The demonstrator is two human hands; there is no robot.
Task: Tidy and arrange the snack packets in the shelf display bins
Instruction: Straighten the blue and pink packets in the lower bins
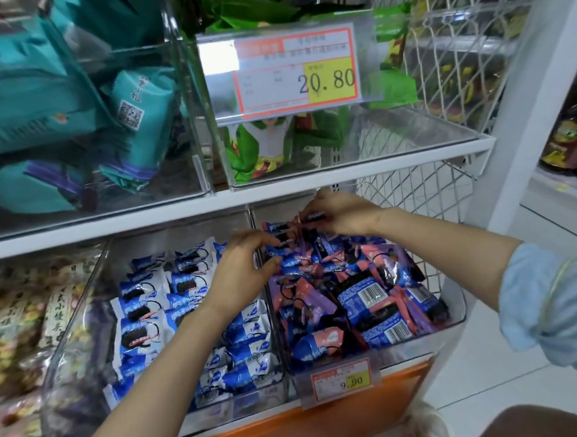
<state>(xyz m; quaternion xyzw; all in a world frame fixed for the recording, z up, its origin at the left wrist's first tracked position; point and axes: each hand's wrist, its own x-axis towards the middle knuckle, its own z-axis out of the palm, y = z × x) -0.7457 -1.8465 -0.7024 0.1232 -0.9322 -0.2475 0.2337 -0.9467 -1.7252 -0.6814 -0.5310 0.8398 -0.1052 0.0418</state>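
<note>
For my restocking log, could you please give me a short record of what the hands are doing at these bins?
right lower bin: pink-and-blue packets
left hand: pinches one of them at the back
right hand: pinches another, further back
middle lower bin: blue-and-white packets
lower price tag: 9.90
upper price tag: 20.80, on the bin of green packets

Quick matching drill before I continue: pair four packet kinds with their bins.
1 teal packets
2 green packets
3 blue-and-white packets
4 pink-and-purple packets

A lower bin above the 9.90 tag
B upper bin behind the 20.80 tag
C upper left bin
D lower middle bin

Pairs: 1-C, 2-B, 3-D, 4-A
</note>
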